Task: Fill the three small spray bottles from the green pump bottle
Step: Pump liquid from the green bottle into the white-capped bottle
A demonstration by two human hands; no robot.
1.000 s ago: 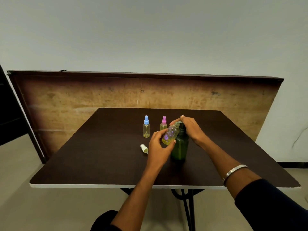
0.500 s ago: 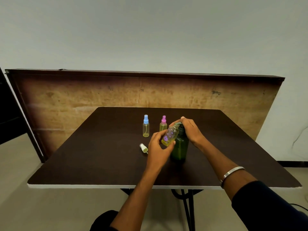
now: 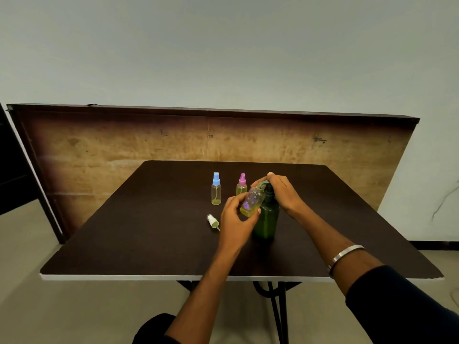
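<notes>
Third little bottle being held at the pump's spout.

The left hand (image 3: 234, 220) is gripping an uncapped small spray bottle (image 3: 252, 201), tilting it so its open neck is sitting right under the nozzle of the green pump bottle (image 3: 266, 219), which is standing upright on the dark table (image 3: 149, 232) near its middle. The tilted bottle is showing purple dots and yellow liquid in its lower end. The right hand (image 3: 282, 192) is lying over the pump head, fingers curling down around it. Just left of the left hand, a white spray cap (image 3: 212, 221) is lying on its side on the table. Further back, a blue-capped spray bottle (image 3: 216, 188) and a pink-capped spray bottle (image 3: 242, 184) are standing upright side by side, both holding yellowish liquid. A silver bangle (image 3: 344, 256) is sitting on the right wrist, and a worn wooden board (image 3: 124, 145) is standing behind the table.
</notes>
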